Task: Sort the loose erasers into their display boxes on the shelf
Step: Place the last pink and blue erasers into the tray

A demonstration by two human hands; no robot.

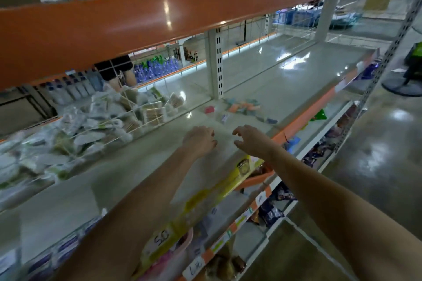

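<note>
Both hands, left [201, 141] & right [250, 141], empty, near loose erasers [244, 106].

Bright all over, with light from lamps up high. White shiny spots on the orange beam [159, 18], the pale shelf [285, 70] and the floor [376, 155]. Soft and smeared everywhere, most of all near the edges. Straight lines bent at the sides. Hardly any dark shadows.

You are viewing orange, green and blue erasers [244, 105] and one pink eraser [209, 110] beyond your hands, on a pale grey shelf [137, 166] edged orange.
</note>
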